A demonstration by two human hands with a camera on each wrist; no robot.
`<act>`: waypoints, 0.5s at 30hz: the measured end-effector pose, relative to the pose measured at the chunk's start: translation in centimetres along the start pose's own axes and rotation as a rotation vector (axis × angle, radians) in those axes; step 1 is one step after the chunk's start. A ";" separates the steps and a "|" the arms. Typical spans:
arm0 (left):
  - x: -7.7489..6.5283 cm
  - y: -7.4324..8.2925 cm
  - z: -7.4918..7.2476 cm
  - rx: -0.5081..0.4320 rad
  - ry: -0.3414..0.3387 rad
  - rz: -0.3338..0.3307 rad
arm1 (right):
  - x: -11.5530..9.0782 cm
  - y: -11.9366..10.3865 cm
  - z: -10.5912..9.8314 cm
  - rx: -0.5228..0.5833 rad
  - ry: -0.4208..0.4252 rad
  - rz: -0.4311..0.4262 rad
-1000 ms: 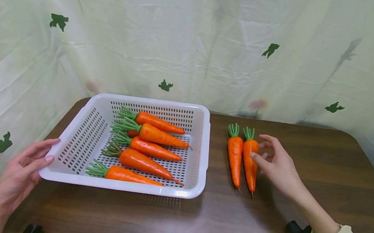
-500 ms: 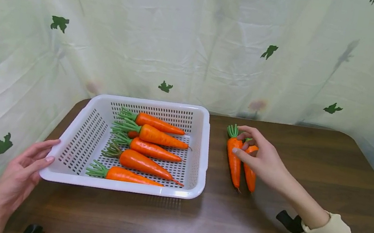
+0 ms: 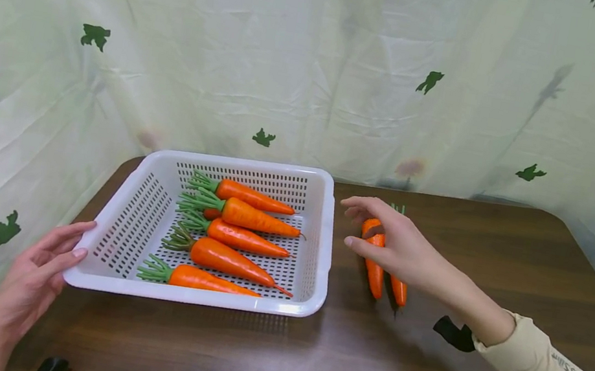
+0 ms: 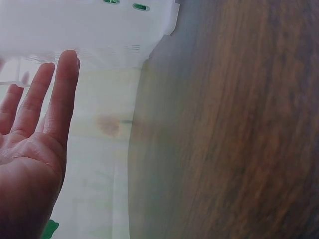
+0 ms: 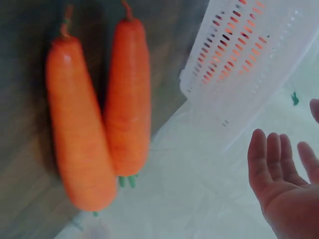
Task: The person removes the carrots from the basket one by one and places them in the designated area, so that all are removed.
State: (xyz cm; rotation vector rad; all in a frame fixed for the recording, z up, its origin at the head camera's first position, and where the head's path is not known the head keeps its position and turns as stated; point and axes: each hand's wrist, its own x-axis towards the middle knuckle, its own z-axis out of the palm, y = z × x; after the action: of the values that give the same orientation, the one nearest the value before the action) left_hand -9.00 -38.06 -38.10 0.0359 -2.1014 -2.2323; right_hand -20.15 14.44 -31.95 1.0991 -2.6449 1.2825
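From my seat, I see the right hand [image 3: 391, 240] with its fingers loosely bent and thumb apart, gripping nothing, right of centre in the head view. Below it, two loose carrots lie side by side on the worktop: the left carrot [image 3: 374, 276] and the right carrot [image 3: 399, 290], both partly hidden. I read this step as a reach, not a grasp; taking the left carrot would call for lowering the fingers astride it and closing.

At left, the left hand [image 3: 32, 269] has its fingers fairly straight, touching the rim of the white basket [image 3: 184, 295]; I judge it is steadying it. Inside, basket carrots [image 3: 262, 218] lie roughly crosswise, green tops leftward. Behind everything, a pale curtain [image 3: 303, 81] with dark green leaf shapes fills the upper frame.
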 end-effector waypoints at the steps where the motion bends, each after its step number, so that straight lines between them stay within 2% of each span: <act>1: 0.0 0.0 0.0 -0.003 -0.003 0.001 | 0.3 -0.1 0.1 -0.002 -0.009 -0.015; 8: -0.1 -0.1 0.0 -0.008 -0.011 0.011 | 1.9 -1.0 1.0 0.064 -0.107 -0.099; 15: 0.0 -0.1 0.0 0.005 -0.002 -0.004 | 3.7 -1.5 2.3 -0.008 -0.137 -0.193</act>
State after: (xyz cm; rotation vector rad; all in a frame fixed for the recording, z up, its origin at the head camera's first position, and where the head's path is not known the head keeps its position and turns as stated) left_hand -9.01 -38.10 -38.17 0.0374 -2.1097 -2.2304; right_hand -21.43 10.07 -31.37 1.4497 -2.5536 1.1995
